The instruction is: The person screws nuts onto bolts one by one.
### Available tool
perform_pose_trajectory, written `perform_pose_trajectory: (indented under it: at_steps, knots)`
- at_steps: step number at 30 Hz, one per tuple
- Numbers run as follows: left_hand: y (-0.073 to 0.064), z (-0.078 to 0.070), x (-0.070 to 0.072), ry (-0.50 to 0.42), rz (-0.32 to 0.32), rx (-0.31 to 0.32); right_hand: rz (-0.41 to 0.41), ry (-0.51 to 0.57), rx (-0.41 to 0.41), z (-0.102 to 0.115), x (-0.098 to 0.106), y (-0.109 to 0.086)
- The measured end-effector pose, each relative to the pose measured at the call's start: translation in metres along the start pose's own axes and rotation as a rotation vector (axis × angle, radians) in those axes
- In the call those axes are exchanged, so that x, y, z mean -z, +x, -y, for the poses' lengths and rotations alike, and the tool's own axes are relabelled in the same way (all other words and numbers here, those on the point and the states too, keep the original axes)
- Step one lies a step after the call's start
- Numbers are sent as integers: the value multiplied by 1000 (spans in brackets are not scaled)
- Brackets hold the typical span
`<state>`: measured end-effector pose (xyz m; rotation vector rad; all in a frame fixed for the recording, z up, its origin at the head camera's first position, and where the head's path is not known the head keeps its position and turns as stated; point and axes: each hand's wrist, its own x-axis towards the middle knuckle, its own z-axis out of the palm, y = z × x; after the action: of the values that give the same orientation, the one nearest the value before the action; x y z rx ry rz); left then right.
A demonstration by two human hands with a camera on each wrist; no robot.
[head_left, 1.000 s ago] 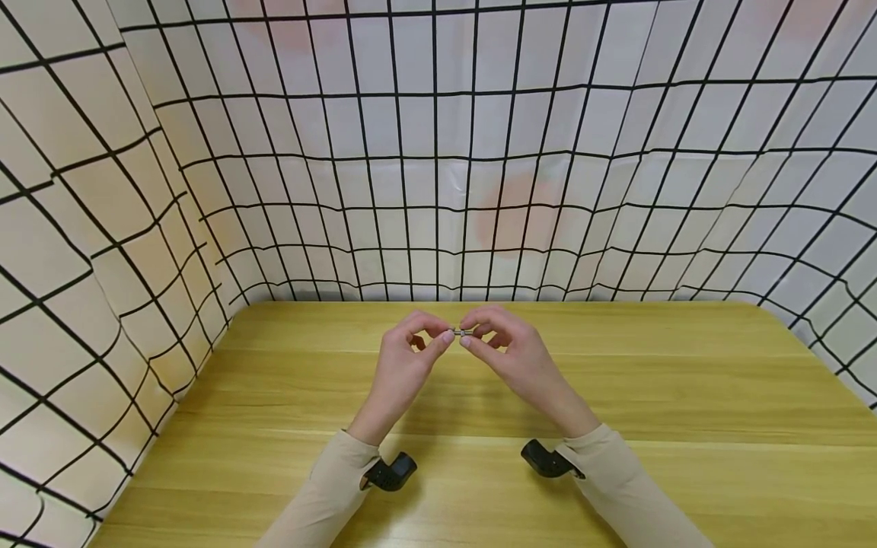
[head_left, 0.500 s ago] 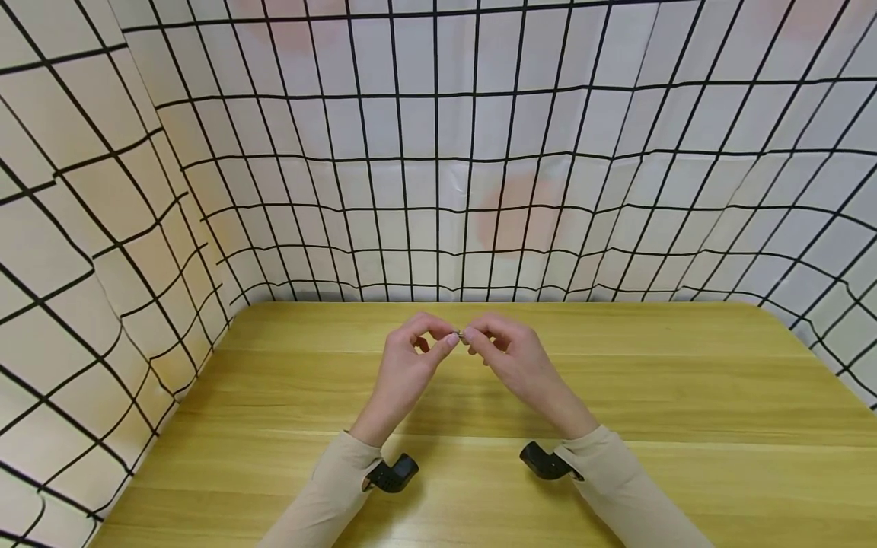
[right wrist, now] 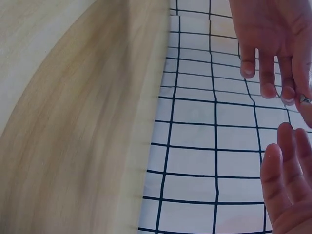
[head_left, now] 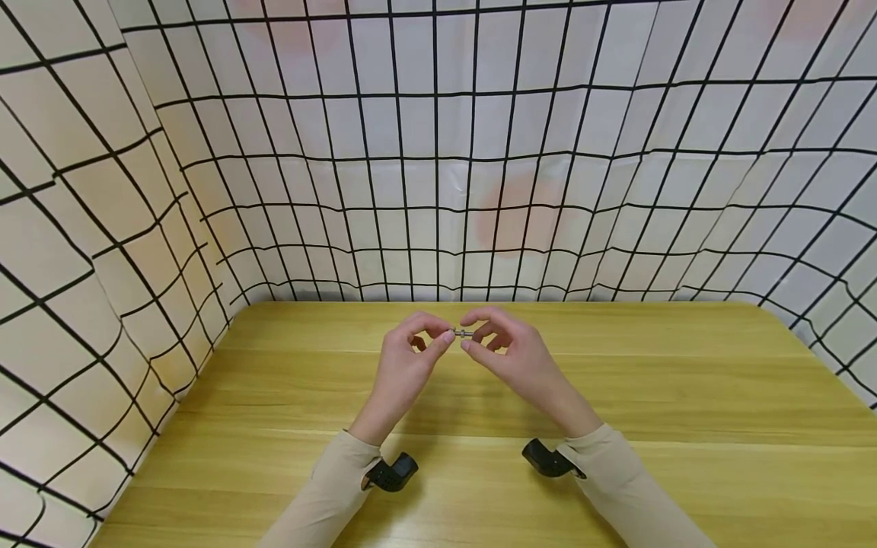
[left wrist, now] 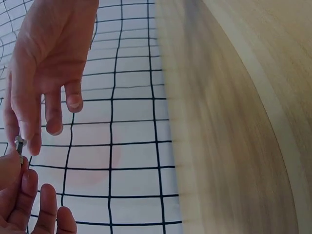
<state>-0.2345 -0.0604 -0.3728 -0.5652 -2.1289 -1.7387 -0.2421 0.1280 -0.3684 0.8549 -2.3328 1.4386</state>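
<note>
A small metal bolt with a nut on its shank lies level between my two hands, above the table. My left hand pinches one end of it between thumb and forefinger. Around the nut, the thumb and forefinger of my right hand stand spread, with gaps to the metal visible in the head view. The left wrist view shows the nut close to the right fingertips. In the right wrist view only a bit of metal shows at the left fingertips.
Below the hands spreads a wooden table. A white curtain with a black grid rises behind its far edge and along the sides. Black wrist cameras, such as the left one, jut from both sleeves.
Half a second ago the right thumb and forefinger were closed over the nut and hid it; now they are spread apart and the nut shows. The left hand keeps its pinch, nearly still.
</note>
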Motion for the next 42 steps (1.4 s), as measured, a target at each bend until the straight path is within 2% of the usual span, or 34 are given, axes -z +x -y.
perform_pose_trajectory:
  at_steps: [5,15,22,25,29,31,33,36,42]
  knots:
    - [0,0,0,10,3,-3,-20,-9,31,0,0,0]
    - [1,0,1,-1,20,-7,3,46,-10,0,-2,0]
    - [-1,-1,0,2,29,-15,7,70,-25,33,1,-1]
    - [-2,-4,-1,3,24,-9,-4,67,-30,23,-1,-1]
    - [-3,-21,0,-1,14,9,-8,46,-57,4,-3,-1]
    - [-2,-23,1,-10,7,24,-5,29,-69,-1,-2,-1]
    - [-2,-20,1,-8,1,34,1,17,-70,-2,-1,-1]
    - [0,-7,-1,-9,-6,42,2,4,-43,-2,0,-1]
    - [0,1,0,-2,-9,16,-17,-5,30,-2,0,1]
